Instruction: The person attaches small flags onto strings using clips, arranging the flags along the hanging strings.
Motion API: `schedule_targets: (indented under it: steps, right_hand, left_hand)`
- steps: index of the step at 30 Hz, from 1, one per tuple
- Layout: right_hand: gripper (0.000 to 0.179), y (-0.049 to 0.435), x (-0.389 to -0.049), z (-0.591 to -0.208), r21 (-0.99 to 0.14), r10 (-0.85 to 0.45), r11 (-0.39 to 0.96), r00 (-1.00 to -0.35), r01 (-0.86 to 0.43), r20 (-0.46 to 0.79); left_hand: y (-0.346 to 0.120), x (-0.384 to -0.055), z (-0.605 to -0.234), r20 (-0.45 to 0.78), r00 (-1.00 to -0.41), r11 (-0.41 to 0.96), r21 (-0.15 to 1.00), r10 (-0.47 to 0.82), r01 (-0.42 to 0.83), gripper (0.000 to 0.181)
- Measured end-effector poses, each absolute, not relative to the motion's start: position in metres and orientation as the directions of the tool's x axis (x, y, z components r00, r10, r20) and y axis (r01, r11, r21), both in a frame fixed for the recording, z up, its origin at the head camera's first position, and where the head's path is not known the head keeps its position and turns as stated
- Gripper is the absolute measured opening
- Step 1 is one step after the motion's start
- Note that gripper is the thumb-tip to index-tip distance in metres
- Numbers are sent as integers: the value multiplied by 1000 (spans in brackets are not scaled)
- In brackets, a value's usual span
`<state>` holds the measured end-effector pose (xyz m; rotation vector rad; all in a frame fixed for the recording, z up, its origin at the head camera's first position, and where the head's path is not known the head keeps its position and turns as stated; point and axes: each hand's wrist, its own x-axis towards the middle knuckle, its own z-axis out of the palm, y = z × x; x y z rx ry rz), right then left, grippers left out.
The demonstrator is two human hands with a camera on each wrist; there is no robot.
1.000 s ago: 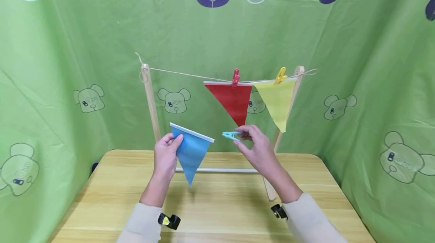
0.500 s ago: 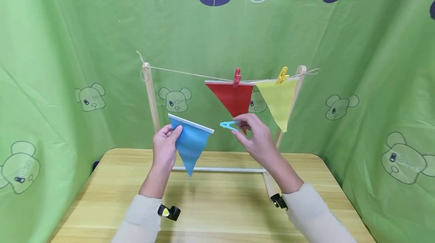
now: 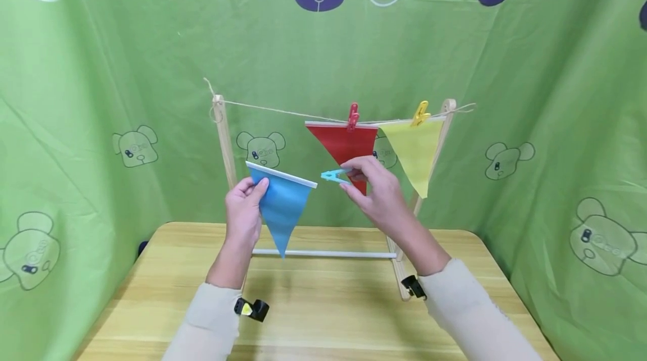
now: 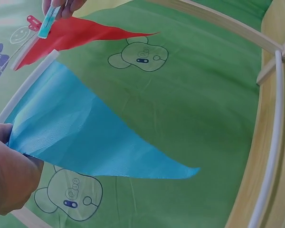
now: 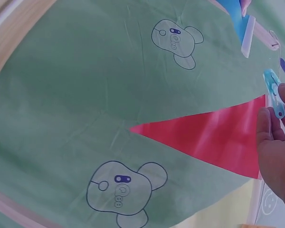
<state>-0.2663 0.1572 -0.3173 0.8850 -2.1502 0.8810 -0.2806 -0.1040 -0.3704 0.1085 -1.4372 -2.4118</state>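
My left hand (image 3: 244,206) pinches a blue triangular pennant (image 3: 284,204) near the left end of its white top edge. The pennant hangs point down, its top edge sloping down to the right. Between thumb and fingers, my right hand (image 3: 376,190) grips a light blue clothespin (image 3: 333,176), its nose toward the pennant's right corner with a small gap between. Behind that hand a red pennant (image 3: 346,139) hangs from the string (image 3: 273,109) under a red clothespin (image 3: 352,116). Right of it, a yellow pennant (image 3: 417,147) hangs under a yellow clothespin (image 3: 420,113).
Two wooden posts (image 3: 225,142) hold the string, tied at their tops. A white rod (image 3: 323,253) joins them low down, over the wooden table (image 3: 313,305). A green printed cloth (image 3: 167,58) surrounds the table at the back and sides.
Both hands have risen toward the string, carrying the blue pennant and the light blue clothespin. The right hand has also shifted slightly left and now overlaps the red pennant.
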Motion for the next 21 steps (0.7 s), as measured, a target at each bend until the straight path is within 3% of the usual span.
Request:
schedule_targets:
  steps: [12,21]
  right_hand:
    - [38,153,-266,-302,-308,-357,538,-543,-785,760]
    - [39,149,-267,-288,-251,-359,533,-484,-808,798]
  left_hand:
    - [-103,-280,-358,133,-932,-439,854,-336,280,23]
    - [-104,-282,-347,160,-920,-458,829,-357,322,22]
